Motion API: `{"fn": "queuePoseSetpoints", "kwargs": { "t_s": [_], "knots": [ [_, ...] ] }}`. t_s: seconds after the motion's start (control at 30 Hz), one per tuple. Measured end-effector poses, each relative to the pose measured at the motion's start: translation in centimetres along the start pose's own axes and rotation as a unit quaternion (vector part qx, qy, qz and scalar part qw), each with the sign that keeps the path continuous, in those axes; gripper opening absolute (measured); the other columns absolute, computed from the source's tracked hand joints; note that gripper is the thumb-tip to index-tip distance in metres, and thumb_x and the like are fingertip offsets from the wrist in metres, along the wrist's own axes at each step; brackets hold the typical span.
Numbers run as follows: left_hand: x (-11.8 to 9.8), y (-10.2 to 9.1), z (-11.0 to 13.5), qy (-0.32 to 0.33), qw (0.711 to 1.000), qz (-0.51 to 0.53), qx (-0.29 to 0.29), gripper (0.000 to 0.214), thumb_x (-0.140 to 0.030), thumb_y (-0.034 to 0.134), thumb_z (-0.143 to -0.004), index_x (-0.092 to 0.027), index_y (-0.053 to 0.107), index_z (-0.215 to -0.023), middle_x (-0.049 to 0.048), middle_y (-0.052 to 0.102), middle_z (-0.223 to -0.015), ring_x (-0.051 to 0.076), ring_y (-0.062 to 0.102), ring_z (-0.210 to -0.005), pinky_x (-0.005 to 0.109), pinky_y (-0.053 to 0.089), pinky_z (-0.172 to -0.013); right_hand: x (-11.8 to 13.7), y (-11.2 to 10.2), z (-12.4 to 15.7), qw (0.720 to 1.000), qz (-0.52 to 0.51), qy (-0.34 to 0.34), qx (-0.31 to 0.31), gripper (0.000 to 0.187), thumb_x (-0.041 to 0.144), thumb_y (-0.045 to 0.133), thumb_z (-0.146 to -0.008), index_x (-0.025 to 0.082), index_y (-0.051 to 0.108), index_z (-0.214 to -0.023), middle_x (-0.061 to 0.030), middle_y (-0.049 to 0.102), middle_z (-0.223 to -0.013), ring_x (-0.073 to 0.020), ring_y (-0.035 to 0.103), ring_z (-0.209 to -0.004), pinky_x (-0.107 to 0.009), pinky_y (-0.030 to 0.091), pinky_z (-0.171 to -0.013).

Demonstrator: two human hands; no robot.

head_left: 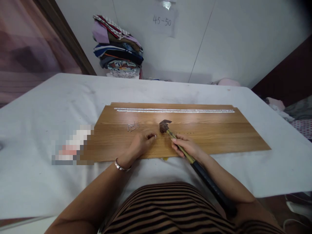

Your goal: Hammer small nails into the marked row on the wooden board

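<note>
My right hand (186, 145) is wrapped round the upper handle of a claw hammer (181, 149). Its rusty head is raised towards the middle of the wooden board (219, 138), and the black grip reaches back along my forearm. My left hand (142, 142) pinches a nail (155, 136) just left of the hammer head; only a small shiny bit shows at the fingertips. Several loose nails (133, 126) lie on the board beyond my left hand. A short row of dark spots, perhaps nail heads or holes (187, 133), runs to the right of the hammer head.
Two white marked strips (175, 110) run along the board's far edge. The board lies on a table with a white cloth (80, 94). A blurred-out item (73, 144) sits by its left end. Folded clothes (118, 48) are stacked against the wall behind.
</note>
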State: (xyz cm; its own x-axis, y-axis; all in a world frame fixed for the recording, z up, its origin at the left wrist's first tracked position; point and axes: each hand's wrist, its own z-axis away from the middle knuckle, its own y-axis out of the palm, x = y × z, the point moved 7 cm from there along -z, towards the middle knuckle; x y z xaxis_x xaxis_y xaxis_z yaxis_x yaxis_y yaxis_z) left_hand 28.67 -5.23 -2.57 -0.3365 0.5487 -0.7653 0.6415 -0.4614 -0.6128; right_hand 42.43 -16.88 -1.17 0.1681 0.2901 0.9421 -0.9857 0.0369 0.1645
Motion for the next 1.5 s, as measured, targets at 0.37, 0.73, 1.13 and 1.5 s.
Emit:
{"fn": "queuePoseSetpoints", "kwargs": {
  "t_s": [0.37, 0.73, 1.13, 1.5],
  "knots": [
    [0.11, 0.19, -0.01, -0.004, 1.0, -0.01, 0.021, 0.018, -0.028, 0.055, -0.084, -0.02, 0.07, -0.081, 0.0003, 0.074, -0.081, 0.017, 0.066, -0.075, 0.025, 0.05, -0.069, -0.24, -0.03, -0.08, 1.0, -0.011, 0.002, 0.002, 0.029, 0.043, 0.061, -0.081, 0.018, 0.05, -0.07, 0.0067, 0.05, -0.054, -0.003, 0.037, -0.031, -0.018, 0.024, -0.032],
    [-0.04, 0.03, -0.07, 0.006, 1.0, -0.016, 0.012, 0.017, -0.023, 0.056, -0.084, -0.02, 0.072, -0.085, 0.0035, 0.075, -0.09, 0.019, 0.068, -0.084, 0.03, 0.052, -0.077, -0.15, -0.3, -0.06, 1.0, -0.003, -0.01, 0.007, 0.032, 0.044, 0.058, -0.085, 0.018, 0.051, -0.068, 0.0067, 0.048, -0.051, -0.0034, 0.036, -0.032, -0.019, 0.025, -0.034],
    [0.25, 0.2, -0.07, 0.019, 1.0, -0.018, 0.014, 0.02, -0.028, 0.053, -0.086, -0.02, 0.072, -0.086, 0.0026, 0.075, -0.09, 0.019, 0.068, -0.084, 0.03, 0.053, -0.079, 0.05, -0.29, 0.0, 1.0, -0.008, -0.009, 0.001, 0.032, 0.044, 0.058, -0.084, 0.018, 0.05, -0.067, 0.0065, 0.049, -0.052, -0.0033, 0.036, -0.032, -0.019, 0.025, -0.034],
    [-0.04, 0.06, -0.14, 0.043, 0.999, -0.008, 0.003, 0.02, -0.023, 0.053, -0.087, -0.02, 0.072, -0.082, 0.0037, 0.072, -0.087, 0.017, 0.066, -0.084, 0.029, 0.052, -0.076, -0.03, -0.81, -0.07, 0.999, -0.04, 0.001, -0.027, 0.029, 0.045, 0.063, -0.079, 0.019, 0.051, -0.075, 0.0072, 0.051, -0.055, -0.0033, 0.036, -0.03, -0.019, 0.022, -0.031]
  ]
}}
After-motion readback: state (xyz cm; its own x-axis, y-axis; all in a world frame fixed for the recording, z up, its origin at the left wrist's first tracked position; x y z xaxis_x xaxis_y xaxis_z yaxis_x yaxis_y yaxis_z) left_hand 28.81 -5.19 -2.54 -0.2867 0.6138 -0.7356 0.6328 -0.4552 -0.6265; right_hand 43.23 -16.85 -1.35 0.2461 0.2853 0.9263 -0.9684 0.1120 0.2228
